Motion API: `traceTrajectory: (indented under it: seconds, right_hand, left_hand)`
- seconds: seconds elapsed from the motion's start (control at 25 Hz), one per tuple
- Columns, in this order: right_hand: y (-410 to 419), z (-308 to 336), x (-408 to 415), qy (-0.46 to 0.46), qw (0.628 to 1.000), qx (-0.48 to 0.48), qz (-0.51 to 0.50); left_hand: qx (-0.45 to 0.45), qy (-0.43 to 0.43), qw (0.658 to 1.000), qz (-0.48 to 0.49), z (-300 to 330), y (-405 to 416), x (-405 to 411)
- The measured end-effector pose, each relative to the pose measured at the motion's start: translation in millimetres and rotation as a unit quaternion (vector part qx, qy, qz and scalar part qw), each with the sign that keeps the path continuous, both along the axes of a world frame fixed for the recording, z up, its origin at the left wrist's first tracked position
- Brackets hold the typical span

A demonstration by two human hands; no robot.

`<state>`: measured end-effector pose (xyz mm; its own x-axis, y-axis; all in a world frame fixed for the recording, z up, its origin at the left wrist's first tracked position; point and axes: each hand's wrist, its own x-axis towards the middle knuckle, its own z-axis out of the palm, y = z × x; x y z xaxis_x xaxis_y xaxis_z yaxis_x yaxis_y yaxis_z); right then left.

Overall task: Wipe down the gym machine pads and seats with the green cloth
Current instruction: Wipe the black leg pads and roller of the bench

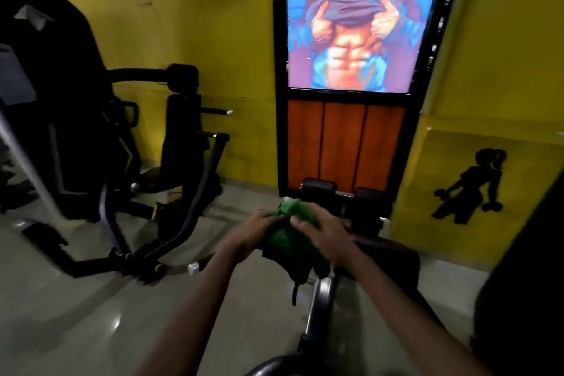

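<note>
While both hands (287,232) grip the green cloth (291,224), no writing is legible.

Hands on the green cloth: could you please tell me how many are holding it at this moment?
2. The left hand grips the green cloth from its left side; the right hand grips it from the right, over a dark pad.

My hands cover most of the green cloth (294,223), and I cannot tell what dark pad (287,262) lies beneath it, nor how my left hand (254,230) fingers lie under the folds. The black machine (61,119) is cut off at the left edge and blurred. A dark mass (525,284) at the right edge is unreadable.
</note>
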<state>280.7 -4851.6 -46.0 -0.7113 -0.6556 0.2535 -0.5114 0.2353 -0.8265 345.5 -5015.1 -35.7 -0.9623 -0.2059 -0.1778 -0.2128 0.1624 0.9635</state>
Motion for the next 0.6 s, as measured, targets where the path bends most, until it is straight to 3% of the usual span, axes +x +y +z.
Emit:
traceTrajectory:
  seconds: [0.12,0.28,0.44,0.6]
  right_hand:
    - [-11,-40,12,0.176,0.971,0.145,-0.066]
    - [1,-82,-2,0.227,0.951,0.167,-0.131]
    - [32,-107,-30,0.188,0.948,0.176,-0.185]
    - [56,-125,-75,0.226,0.901,0.222,-0.296]
  left_hand:
    - [0.051,-0.020,0.998,-0.044,-10,-7,-31]
    - [0.108,-0.082,0.984,-0.118,-39,0,-53]
    - [-0.030,-0.074,0.973,-0.215,-64,8,-93]
    - [-0.169,0.002,0.965,-0.201,-84,2,-137]
